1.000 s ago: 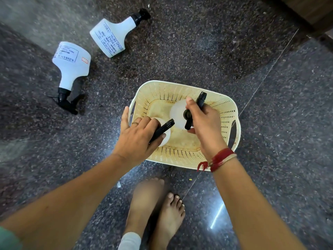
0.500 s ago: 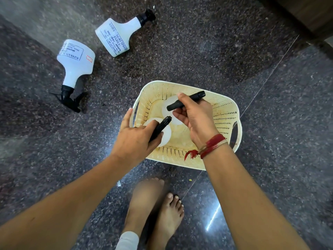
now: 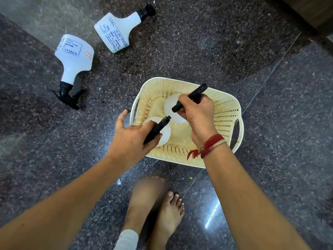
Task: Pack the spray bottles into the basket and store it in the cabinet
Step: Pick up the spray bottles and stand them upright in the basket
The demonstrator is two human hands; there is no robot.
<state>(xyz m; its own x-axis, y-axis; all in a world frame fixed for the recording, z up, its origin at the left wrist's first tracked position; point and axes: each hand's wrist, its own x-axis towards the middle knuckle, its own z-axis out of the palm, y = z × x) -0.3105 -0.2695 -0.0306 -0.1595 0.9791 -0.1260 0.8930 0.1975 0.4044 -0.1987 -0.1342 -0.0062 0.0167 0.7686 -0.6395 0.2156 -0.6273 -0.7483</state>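
Observation:
A cream perforated basket (image 3: 227, 112) sits on the dark granite floor. Two white spray bottles with black trigger heads stand upright inside it. My left hand (image 3: 131, 139) grips the black head of the near-left bottle (image 3: 164, 136). My right hand (image 3: 196, 112) holds the head of the farther bottle (image 3: 171, 105). Two more white spray bottles lie on the floor to the upper left: one (image 3: 73, 58) with its nozzle pointing toward me, the other (image 3: 119, 31) with its nozzle pointing away to the right.
My bare feet (image 3: 158, 210) stand just below the basket. A wooden cabinet edge (image 3: 317, 13) shows at the top right corner. A tile seam runs diagonally under the basket.
The right hand turned its bottle so the trigger head now lies more level. Both bottles have sunk a little deeper into the basket. The camera view shifted slightly.

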